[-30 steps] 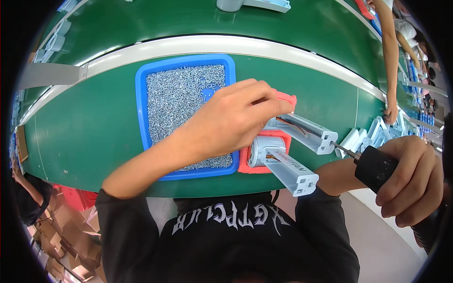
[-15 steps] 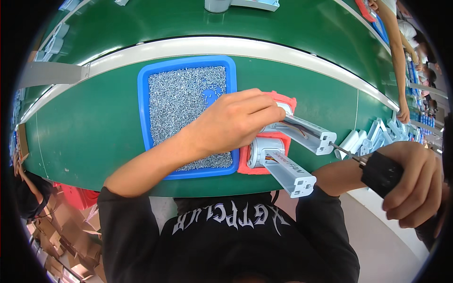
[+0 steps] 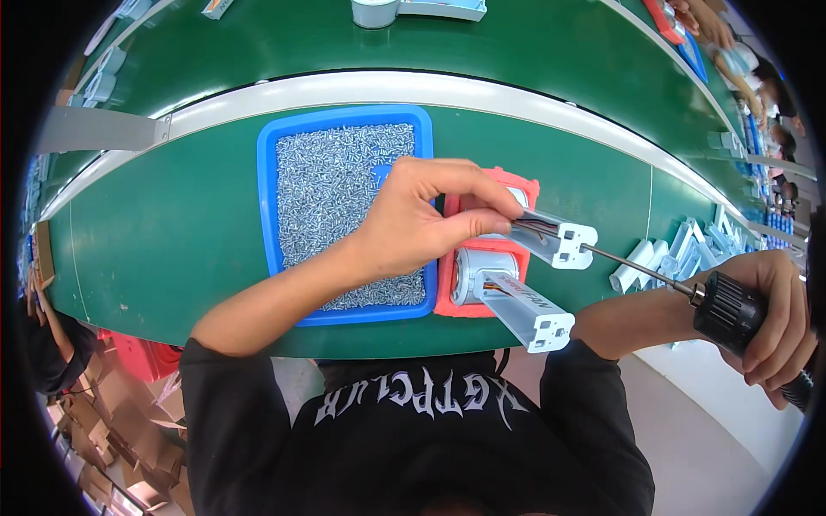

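Note:
My right hand (image 3: 770,331) grips a black electric screwdriver (image 3: 727,314). Its long thin bit reaches the holed end of a pale blue fan handle (image 3: 575,246); how far it goes in is hidden. At the other end of that open handle, near dark wires (image 3: 538,228), the thumb and forefinger of my left hand (image 3: 439,211) are pinched together. What sits between those fingertips is too small to make out. A second fan handle (image 3: 525,316), with wires inside, sticks out nearer to me from a round fan body (image 3: 484,273). Both fans rest in a red foam holder (image 3: 447,288).
Left of the fans lies a blue tray (image 3: 268,206) full of small metal screws. Several pale blue housings (image 3: 680,249) are piled at the right. A white rail (image 3: 387,88) crosses behind the tray. Farther right, other people's arms (image 3: 710,26) show.
My right hand has drawn back slightly, and more of the bit shows outside the handle. My left hand has gone from lying over the handle to a thumb-and-finger pinch at its inner end.

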The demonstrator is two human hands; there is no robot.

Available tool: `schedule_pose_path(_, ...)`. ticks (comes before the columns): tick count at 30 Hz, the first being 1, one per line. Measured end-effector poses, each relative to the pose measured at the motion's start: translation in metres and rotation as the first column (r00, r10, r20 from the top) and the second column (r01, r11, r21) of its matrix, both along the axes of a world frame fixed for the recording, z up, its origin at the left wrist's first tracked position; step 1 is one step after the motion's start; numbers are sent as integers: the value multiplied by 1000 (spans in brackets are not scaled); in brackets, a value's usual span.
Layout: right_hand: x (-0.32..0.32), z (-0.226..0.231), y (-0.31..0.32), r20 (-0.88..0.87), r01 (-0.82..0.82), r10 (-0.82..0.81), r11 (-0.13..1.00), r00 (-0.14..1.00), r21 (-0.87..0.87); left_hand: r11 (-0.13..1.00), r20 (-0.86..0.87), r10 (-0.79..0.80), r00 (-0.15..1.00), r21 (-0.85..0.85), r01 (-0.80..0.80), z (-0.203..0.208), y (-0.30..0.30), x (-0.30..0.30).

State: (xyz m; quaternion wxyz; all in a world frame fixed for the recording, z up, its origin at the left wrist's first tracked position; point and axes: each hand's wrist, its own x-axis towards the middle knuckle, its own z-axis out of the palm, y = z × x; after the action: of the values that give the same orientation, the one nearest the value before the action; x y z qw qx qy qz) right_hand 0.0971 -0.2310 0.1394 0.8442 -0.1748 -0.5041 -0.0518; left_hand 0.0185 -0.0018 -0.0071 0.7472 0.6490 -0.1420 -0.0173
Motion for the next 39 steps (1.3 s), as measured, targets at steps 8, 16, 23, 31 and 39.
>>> schedule_pose_path(8,1,-4,4,1,-28,28,1000,1000,-8,999,-18,-1,1000,48,2,2,-1,-5)
schedule_pose_path(16,-3,-2,8,27,-12,14,998,1000,-62,915,507,40,861,327,-235,6,-3,0)
schedule_pose_path(23,-5,-2,8,38,21,-16,991,999,-132,881,612,76,787,329,-341,1,-4,1)
schedule_pose_path(31,-5,-4,9,35,1,2,997,999,-79,953,371,60,927,253,-163,1,-2,-1)
schedule_pose_path(39,-4,-6,9,58,21,-12,989,998,-146,884,541,16,841,384,-265,5,-2,2)
